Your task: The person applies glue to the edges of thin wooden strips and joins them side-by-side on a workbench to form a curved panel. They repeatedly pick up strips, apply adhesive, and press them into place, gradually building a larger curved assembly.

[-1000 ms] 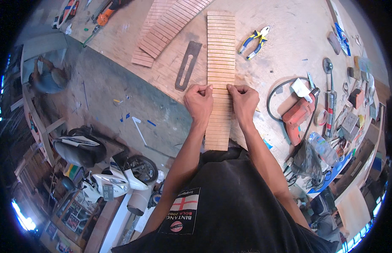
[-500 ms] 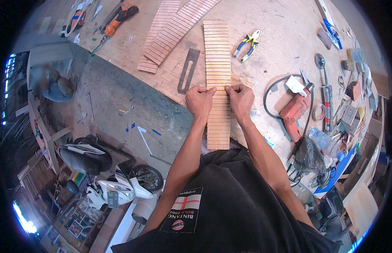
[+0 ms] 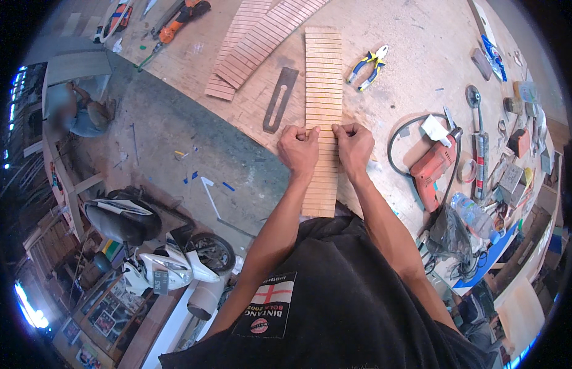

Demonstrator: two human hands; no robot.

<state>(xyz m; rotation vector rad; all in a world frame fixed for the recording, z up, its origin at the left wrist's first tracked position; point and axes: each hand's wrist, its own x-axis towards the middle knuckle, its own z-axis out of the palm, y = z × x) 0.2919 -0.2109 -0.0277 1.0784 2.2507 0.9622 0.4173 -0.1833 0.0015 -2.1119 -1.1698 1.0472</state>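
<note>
A long light wooden board [image 3: 324, 80] with many crosswise grooves lies in front of me, its near end reaching my shirt. Thin yellow lines show in several of its grooves. My left hand [image 3: 298, 150] is closed in a pinch at the board's left edge. Opposite it, my right hand [image 3: 356, 147] pinches at the right edge, at the same groove. Whatever sits between the fingertips is too small to make out. Left of the board rests a dark flat plate [image 3: 280, 100] with a long slot. Yellow-and-blue pliers [image 3: 367, 67] lie to its right, handles spread.
Two more grooved boards [image 3: 270, 40] overlap at the far left of the workbench. A corded red drill [image 3: 432, 172] and a sealant tube [image 3: 481, 160] lie on the right, near a plastic bottle [image 3: 473, 215]. Beyond the left edge are a motorbike [image 3: 169, 270] and a crouching person [image 3: 89, 117].
Both hands stay pinched at about the same place on the board. The view has shifted slightly, so the bench and its tools appear a little farther right.
</note>
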